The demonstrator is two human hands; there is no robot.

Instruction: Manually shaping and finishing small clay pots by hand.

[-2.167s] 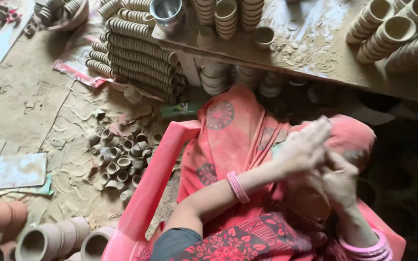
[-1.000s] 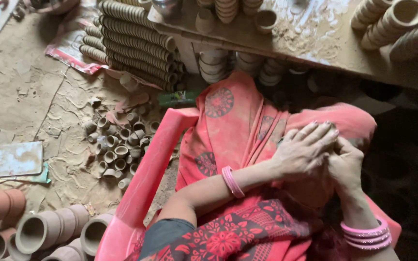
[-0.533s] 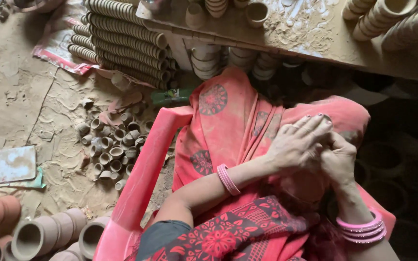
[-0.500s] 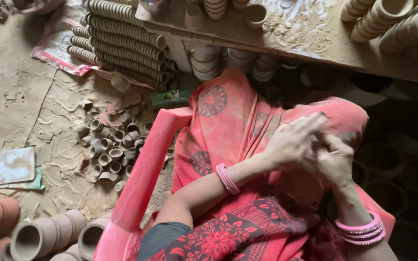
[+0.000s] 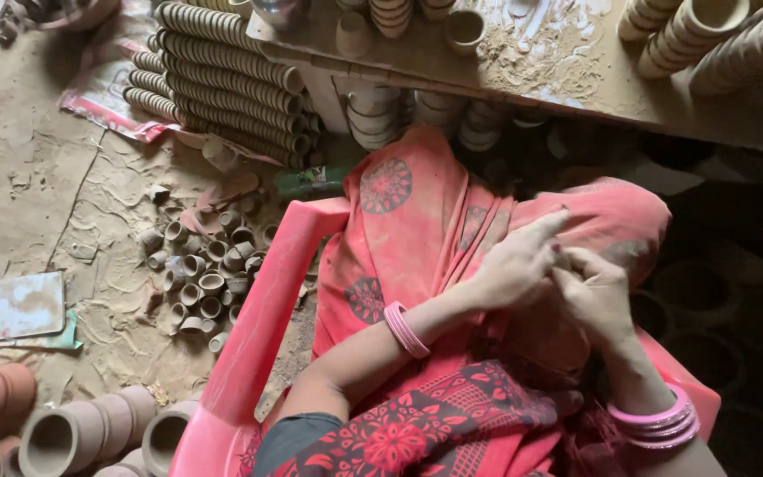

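Note:
My left hand (image 5: pixel 516 265), with one pink bangle at the wrist, lies fingers stretched over my right hand (image 5: pixel 595 299) above my lap. The two hands touch at the fingertips. My right hand's fingers are curled, with several pink bangles on that wrist. Whatever may sit between the hands is hidden. Under them lies pink and red patterned cloth (image 5: pixel 417 221) covering my knees. I sit in a pink plastic chair (image 5: pixel 262 318).
Small clay cups (image 5: pixel 200 274) lie heaped on the dusty floor to my left. Rows of stacked cups (image 5: pixel 222 84) lie beside a clay-smeared bench (image 5: pixel 576 75) bearing more cups. Bigger clay pots (image 5: pixel 64 433) lie at the bottom left, next to a flat board (image 5: pixel 6 305).
My view has shifted a little, so the floor and bench sit lower and to the right in the picture. My hands stay joined over my lap, the left fingers more stretched out.

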